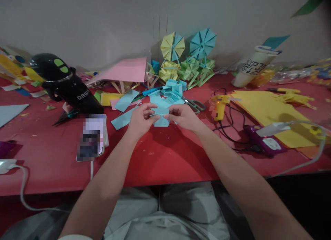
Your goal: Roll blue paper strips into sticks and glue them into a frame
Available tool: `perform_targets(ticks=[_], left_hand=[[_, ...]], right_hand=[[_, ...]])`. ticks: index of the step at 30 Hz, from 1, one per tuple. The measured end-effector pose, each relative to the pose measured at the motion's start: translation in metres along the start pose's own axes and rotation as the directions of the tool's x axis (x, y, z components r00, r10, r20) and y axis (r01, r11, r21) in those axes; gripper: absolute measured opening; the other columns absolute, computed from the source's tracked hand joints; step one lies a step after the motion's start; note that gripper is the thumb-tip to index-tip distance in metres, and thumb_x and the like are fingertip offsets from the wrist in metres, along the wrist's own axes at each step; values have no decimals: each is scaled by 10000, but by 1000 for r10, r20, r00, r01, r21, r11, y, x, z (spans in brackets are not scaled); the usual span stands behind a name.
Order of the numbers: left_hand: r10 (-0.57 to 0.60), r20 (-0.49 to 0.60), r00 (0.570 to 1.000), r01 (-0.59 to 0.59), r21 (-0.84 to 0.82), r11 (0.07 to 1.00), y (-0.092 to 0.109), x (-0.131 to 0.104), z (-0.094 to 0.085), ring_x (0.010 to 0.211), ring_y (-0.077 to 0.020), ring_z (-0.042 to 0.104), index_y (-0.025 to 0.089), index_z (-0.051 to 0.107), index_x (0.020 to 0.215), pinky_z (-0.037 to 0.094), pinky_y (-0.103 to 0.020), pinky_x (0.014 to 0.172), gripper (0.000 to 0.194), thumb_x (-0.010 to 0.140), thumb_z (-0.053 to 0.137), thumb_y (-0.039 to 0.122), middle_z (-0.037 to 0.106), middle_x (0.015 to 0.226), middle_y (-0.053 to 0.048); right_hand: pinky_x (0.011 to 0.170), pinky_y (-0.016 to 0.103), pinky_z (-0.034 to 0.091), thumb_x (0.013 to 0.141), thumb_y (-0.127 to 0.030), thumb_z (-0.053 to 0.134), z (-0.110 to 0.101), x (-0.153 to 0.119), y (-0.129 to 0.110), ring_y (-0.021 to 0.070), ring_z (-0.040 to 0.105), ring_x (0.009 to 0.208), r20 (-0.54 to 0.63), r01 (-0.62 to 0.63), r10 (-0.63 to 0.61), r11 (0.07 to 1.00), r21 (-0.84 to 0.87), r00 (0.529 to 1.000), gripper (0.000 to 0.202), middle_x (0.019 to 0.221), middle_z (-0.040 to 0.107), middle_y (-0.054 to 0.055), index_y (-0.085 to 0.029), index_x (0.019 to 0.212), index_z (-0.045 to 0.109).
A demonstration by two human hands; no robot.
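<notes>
A small piece of light blue paper (161, 121) is held up between my two hands, above the red table. My left hand (141, 120) pinches its left edge between thumb and fingers. On the right edge, my right hand (182, 116) grips the same piece in a pinch. A crease seems to run across the paper between the two thumbs. Behind it lie more blue paper (158, 99) and a pile of folded blue pieces (173, 89). Loose blue strips (121, 118) rest beside my left hand.
Scissors (196, 105) and a yellow glue gun (220, 107) with cables lie right of my hands, near a purple power strip (267, 142) and yellow sheets (274, 112). At left are a black bottle (74, 90) and a phone (91, 138). Folded paper wheels (203, 43) stand behind.
</notes>
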State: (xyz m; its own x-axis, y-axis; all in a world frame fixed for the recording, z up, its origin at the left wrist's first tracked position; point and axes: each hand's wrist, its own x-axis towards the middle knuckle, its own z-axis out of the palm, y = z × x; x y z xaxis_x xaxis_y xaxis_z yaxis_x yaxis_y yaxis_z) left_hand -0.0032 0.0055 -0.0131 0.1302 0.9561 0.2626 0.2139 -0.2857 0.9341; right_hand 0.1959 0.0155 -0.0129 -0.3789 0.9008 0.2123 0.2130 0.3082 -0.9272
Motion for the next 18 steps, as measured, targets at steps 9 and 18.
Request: perform_targets(ticks=[9,18], left_hand=[[64,11,998,-65,76,995,7,-5,1,770,-157,609,199,718,997,503,-271,703,280,728,742,271,608,788,-6],[65,61,996,-64,-19,998,3,-1,0,669,-130,556,173,725,924,462,-256,631,270,707,772,326,585,719,10]], right_hand=[[553,274,331,722,-624,765,3,-2,-3,95,384,576,-1,-3,3,1000,31,1000,503,599,461,-43,-198,647,508],[551,268,365,762,-628,733,4,-3,-6,105,413,572,-58,89,-90,996,-26,994,482,590,482,-31,-188,660,563]])
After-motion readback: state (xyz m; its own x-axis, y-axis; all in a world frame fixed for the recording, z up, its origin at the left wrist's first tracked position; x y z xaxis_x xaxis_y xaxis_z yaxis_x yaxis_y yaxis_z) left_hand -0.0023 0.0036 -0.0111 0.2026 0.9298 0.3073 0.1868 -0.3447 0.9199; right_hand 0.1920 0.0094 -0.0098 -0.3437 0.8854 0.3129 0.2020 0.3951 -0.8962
